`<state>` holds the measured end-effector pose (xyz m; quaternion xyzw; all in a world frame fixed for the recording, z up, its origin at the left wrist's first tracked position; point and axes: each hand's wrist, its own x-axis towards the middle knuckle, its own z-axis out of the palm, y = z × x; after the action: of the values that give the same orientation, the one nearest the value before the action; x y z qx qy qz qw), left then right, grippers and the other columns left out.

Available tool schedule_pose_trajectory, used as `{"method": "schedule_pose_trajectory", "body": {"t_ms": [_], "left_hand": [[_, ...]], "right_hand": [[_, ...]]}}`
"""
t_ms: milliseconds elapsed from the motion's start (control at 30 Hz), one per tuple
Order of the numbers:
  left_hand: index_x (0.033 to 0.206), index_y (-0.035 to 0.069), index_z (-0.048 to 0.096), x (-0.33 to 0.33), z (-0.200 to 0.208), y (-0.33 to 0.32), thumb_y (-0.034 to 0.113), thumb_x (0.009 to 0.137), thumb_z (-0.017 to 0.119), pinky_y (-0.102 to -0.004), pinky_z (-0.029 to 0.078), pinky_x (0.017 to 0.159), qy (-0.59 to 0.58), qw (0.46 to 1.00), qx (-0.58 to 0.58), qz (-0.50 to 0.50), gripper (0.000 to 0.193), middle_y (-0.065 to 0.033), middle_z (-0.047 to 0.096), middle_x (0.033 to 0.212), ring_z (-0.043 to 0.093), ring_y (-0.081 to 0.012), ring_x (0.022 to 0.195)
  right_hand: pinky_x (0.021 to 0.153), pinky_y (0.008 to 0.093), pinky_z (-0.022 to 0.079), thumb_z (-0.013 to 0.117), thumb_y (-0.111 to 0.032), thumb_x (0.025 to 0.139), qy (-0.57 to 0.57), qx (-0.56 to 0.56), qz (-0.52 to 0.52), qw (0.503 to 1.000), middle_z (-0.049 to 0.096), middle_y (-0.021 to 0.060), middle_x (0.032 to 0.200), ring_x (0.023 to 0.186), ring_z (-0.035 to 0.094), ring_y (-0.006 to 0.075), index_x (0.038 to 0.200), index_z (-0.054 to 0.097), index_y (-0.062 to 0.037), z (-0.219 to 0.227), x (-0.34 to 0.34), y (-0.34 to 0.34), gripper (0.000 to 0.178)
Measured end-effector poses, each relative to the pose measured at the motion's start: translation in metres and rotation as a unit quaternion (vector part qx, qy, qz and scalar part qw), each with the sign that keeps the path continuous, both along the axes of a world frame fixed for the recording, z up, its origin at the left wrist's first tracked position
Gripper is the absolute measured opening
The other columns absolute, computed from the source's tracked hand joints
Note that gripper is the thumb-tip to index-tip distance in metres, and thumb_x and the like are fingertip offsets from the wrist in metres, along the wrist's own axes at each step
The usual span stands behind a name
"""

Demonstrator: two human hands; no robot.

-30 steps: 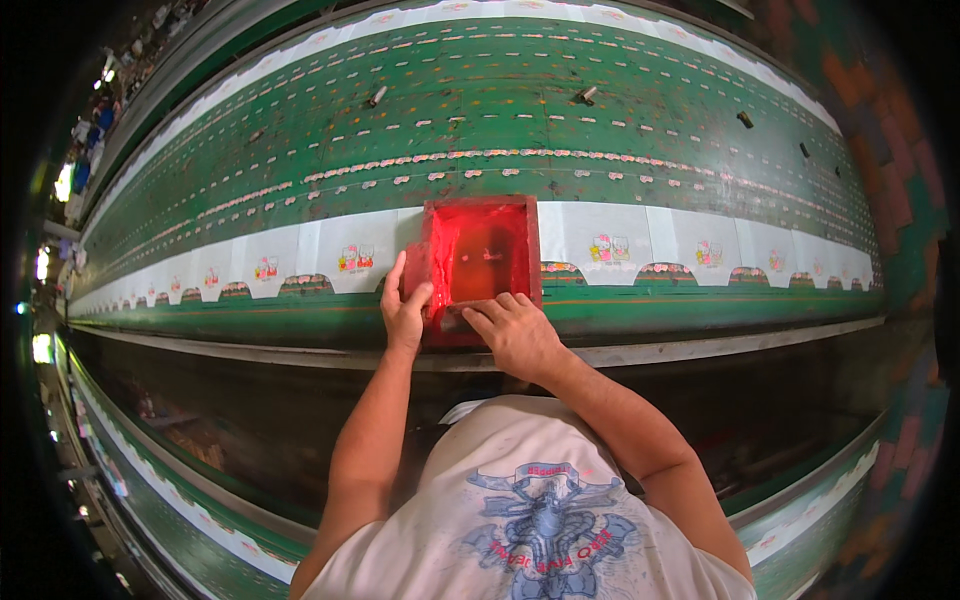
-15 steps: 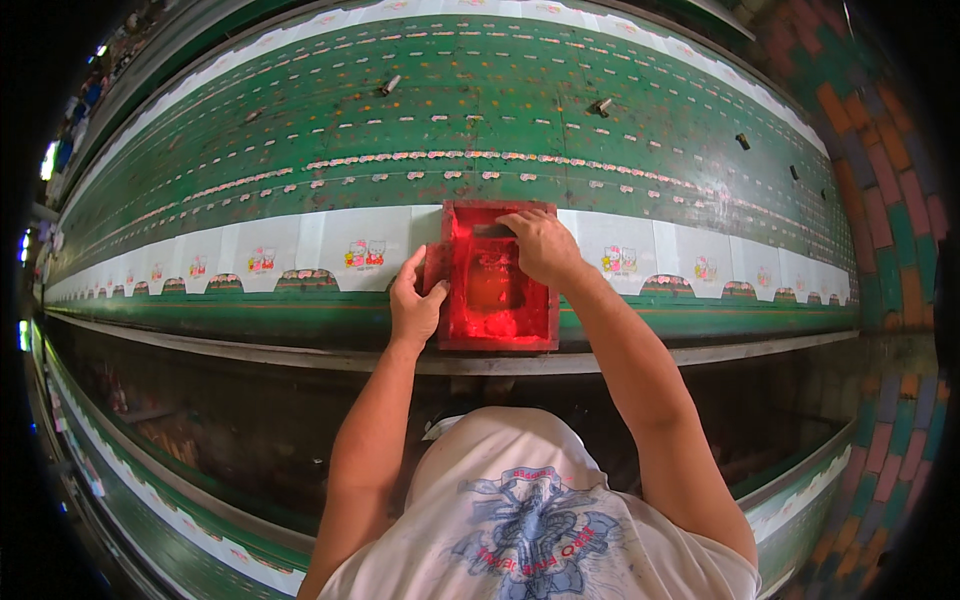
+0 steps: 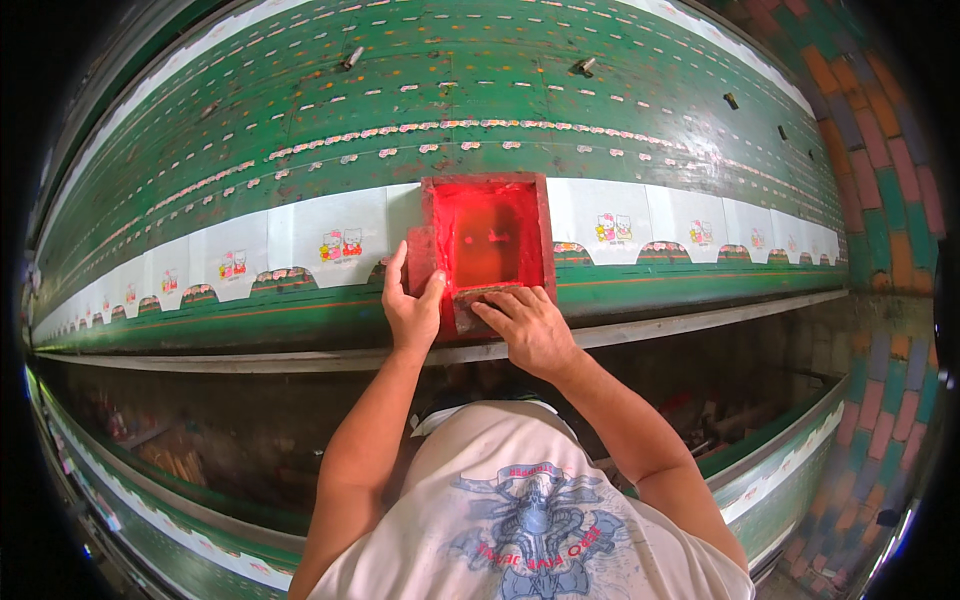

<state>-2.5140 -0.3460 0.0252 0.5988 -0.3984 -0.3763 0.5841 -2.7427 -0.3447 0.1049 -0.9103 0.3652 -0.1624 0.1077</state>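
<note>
The camera is sitting on the person's head, looking down past the shirt (image 3: 530,510) to the green bench (image 3: 480,105). It is seeing wide and from near, bending long edges into curves.

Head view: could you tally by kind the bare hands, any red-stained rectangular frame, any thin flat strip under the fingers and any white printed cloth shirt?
Bare hands: 2 (left hand, right hand)
Red-stained rectangular frame: 1
Thin flat strip: 1
White printed cloth shirt: 1
Total: 5
</note>
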Motion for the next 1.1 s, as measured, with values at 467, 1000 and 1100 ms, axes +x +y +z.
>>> {"method": "schedule_pose_trajectory", "body": {"t_ms": [467, 1000, 1100], "left_hand": [[0.168, -0.006, 0.046, -0.015, 0.011, 0.014, -0.006, 0.084, 0.075, -0.0449, 0.044, 0.129, -0.115, 0.988, -0.100, 0.017, 0.088, -0.0252, 0.057, 0.164, 0.057, -0.0354, 0.154], [0.169, -0.008, 0.042, -0.015, 0.005, 0.019, -0.006, 0.085, 0.075, -0.0454, 0.041, 0.132, -0.110, 0.986, -0.127, 0.009, 0.090, -0.0254, 0.056, 0.164, 0.055, -0.0358, 0.154], [0.169, -0.008, 0.042, -0.016, 0.006, 0.018, -0.006, 0.085, 0.075, -0.0456, 0.041, 0.132, -0.102, 0.986, -0.135, 0.008, 0.090, -0.0253, 0.056, 0.164, 0.056, -0.0355, 0.154]], "right_hand": [[0.138, 0.0562, 0.026, 0.045, -0.082, 0.107, 0.183, -0.030, -0.060, 0.981, 0.050, 0.0234, 0.175, 0.172, 0.026, 0.0422, 0.164, 0.057, 0.0045, 0.015, 0.001, -0.018, 0.104], [0.136, 0.0555, 0.029, 0.063, -0.072, 0.104, 0.160, -0.077, -0.062, 0.982, 0.059, 0.0190, 0.167, 0.169, 0.031, 0.0404, 0.155, 0.065, 0.0047, 0.021, -0.002, -0.039, 0.092], [0.136, 0.0555, 0.029, 0.064, -0.070, 0.104, 0.192, -0.045, -0.051, 0.979, 0.059, 0.0184, 0.166, 0.169, 0.032, 0.0402, 0.154, 0.065, 0.0053, 0.015, 0.010, -0.045, 0.090]]}}
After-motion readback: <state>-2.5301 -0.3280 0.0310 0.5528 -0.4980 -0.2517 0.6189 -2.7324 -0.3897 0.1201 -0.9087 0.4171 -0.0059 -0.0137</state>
